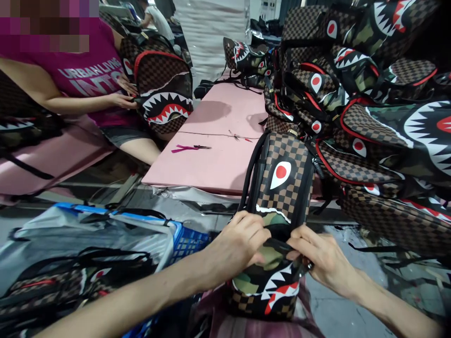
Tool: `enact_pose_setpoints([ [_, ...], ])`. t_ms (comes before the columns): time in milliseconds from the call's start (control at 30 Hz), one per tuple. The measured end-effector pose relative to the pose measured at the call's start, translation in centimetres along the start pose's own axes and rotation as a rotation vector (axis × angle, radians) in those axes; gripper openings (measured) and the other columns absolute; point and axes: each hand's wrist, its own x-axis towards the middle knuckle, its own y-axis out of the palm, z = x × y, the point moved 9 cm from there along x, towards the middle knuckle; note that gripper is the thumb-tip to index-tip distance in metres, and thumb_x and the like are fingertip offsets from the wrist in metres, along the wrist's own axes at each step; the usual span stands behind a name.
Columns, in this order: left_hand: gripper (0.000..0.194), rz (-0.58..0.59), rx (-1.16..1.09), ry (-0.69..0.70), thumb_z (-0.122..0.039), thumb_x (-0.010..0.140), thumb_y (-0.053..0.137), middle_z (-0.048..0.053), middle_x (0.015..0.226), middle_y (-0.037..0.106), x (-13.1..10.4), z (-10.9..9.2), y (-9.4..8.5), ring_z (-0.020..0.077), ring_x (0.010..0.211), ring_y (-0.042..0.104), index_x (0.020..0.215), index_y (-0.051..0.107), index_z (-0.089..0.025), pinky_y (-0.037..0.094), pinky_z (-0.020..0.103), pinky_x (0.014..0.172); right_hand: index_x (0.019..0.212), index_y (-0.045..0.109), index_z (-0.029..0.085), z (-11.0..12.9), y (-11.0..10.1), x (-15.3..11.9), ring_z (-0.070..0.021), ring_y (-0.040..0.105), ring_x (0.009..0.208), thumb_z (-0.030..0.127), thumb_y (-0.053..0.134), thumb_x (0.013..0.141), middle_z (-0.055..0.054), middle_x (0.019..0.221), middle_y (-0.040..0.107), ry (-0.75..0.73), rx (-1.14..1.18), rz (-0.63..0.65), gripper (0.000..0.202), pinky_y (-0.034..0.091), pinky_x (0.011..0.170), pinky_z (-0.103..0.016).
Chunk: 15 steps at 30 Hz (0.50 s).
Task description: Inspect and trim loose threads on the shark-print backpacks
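Note:
A backpack [285,188] with brown checks, camouflage patches, a red-and-white eye and shark teeth lies side-up over my lap, its far end leaning on the pink table. My left hand [244,237] is closed on the edge of the side pocket [273,258], fingers curled over it. On the pocket's other edge, my right hand [312,251] pinches the fabric near the dark opening. Both hands hold the pocket's upper rim from its two sides. What lies under the fingertips is hidden.
The pink table [204,164] bears purple-handled snips [190,148] and loose thread. Many similar backpacks [387,126] are piled at right. A blue crate [188,241] with more bags stands lower left. Across the table, a person in a magenta shirt [88,75] handles another backpack [164,89].

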Motion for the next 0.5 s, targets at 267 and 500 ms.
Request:
enact_pose_setpoints([
  [267, 0.02, -0.184, 0.092, 0.227, -0.008, 0.086, 0.04, 0.002, 0.072, 0.061, -1.8, -4.5, -3.3, 0.0166, 0.089, 0.055, 0.081, 0.058, -0.017, 0.034, 0.038, 0.077, 0.097, 0.064, 0.016, 6.0, -3.0, -1.4, -0.012, 0.056, 0.062, 0.012, 0.04, 0.086, -0.008, 0.086, 0.068, -0.411, -0.233, -0.198, 0.027, 0.038, 0.049, -0.025],
  [500, 0.024, -0.13, 0.074, 0.17, -0.012, 0.092, 0.035, 0.002, 0.078, 0.064, -1.9, -2.5, 3.1, 0.0157, 0.107, 0.054, 0.077, 0.054, -0.016, 0.031, 0.036, 0.077, 0.087, 0.063, 0.015, 1.0, 3.1, -3.0, -0.0098, 0.055, 0.061, 0.011, 0.043, 0.09, -0.005, 0.081, 0.066, -0.15, -0.302, -0.201, 0.021, 0.039, 0.054, -0.022],
])
